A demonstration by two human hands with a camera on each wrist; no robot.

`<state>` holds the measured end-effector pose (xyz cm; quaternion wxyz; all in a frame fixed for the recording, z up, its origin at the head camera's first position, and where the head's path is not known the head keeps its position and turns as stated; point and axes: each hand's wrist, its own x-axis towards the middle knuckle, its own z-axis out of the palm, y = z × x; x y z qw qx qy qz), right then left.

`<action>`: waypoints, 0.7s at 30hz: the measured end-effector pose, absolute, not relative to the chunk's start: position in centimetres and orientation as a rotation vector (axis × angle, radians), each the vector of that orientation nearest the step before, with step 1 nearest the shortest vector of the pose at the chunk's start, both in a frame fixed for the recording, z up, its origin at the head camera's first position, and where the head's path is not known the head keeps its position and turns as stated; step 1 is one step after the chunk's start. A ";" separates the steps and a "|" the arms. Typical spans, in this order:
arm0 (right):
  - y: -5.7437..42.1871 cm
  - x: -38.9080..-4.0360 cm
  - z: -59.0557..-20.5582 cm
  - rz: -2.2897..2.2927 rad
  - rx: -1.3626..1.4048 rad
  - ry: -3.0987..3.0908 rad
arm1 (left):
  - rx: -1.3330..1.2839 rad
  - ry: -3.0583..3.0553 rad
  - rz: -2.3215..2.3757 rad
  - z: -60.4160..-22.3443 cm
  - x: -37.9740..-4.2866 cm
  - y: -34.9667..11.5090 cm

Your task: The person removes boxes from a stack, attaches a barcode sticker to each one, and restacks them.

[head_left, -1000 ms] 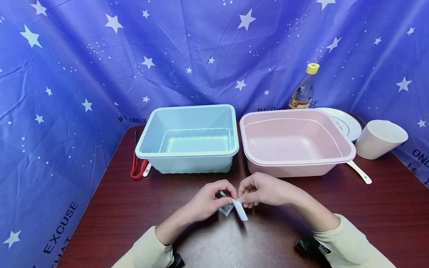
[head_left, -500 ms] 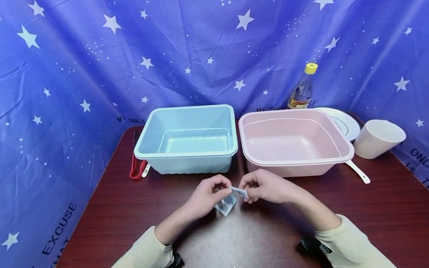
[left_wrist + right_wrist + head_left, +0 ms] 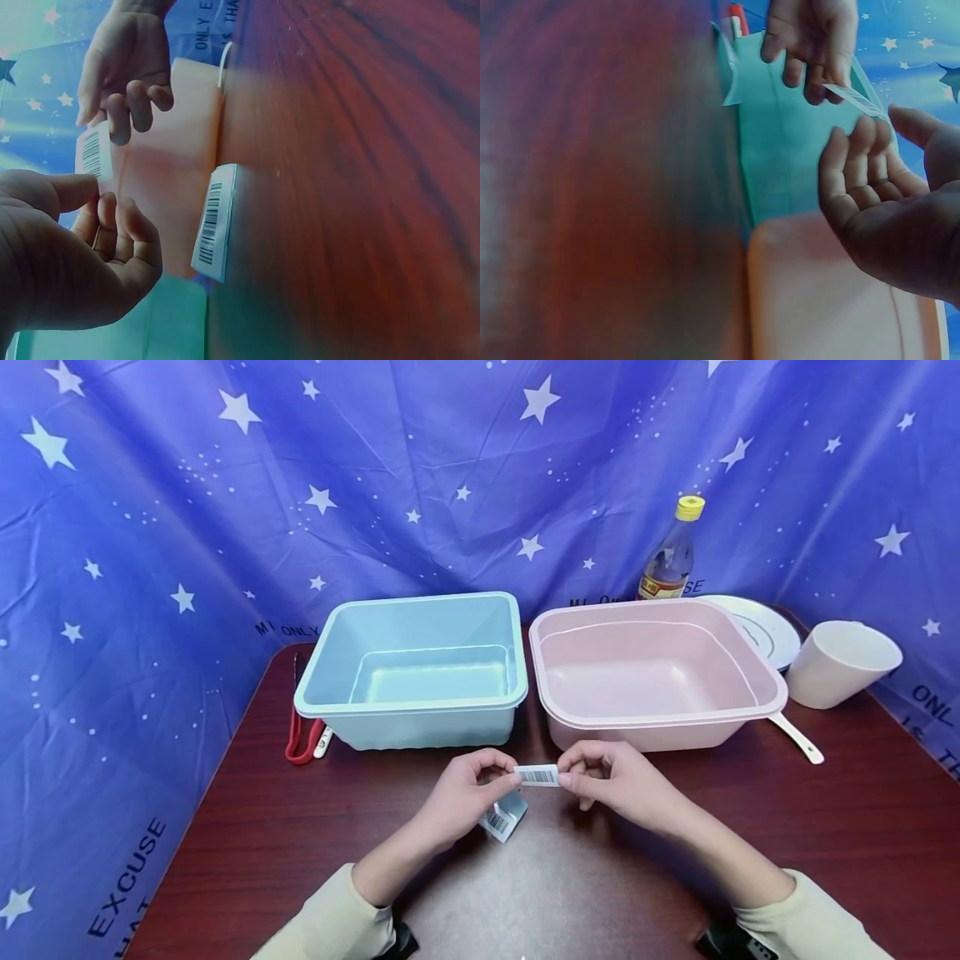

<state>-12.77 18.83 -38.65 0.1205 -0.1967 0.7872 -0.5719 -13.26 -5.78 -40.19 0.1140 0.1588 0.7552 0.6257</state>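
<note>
Stretching a white barcode strip (image 3: 537,775) between two bare hands, a person works above a dark red-brown table (image 3: 637,893). A second ago the strip hung slanting down from the fingertips; half a second ago it was tilted; now it lies nearly level, its barcode facing the head camera. That suggests, as a judgement, that the strip is being straightened or turned for a proper hold, and is not yet released.

The left hand (image 3: 461,797) pinches the strip's left end between thumb and forefinger. The right hand (image 3: 622,785) pinches the right end the same way, so the middle of the strip spans the gap, uncovered. The remaining fingers of both hands are bent and off it.

A folded barcode piece (image 3: 497,821) sits just below the left hand, apart from its fingers in the left wrist view. Beyond the hands stand a light-blue tub (image 3: 427,727) and, to its right, a pink tub (image 3: 675,737); the strip is in front of the gap between them.
</note>
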 end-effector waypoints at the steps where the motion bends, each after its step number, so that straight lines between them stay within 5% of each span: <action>1: 18.9 -12.6 -38.9 -1.686 -0.576 2.319 | 0.468 2.222 1.826 -40.2 -13.3 -5.6; 21: 22.6 -10.4 -40.3 -1.826 -0.350 2.711 | 0.555 2.194 1.764 -39.8 -13.4 -0.5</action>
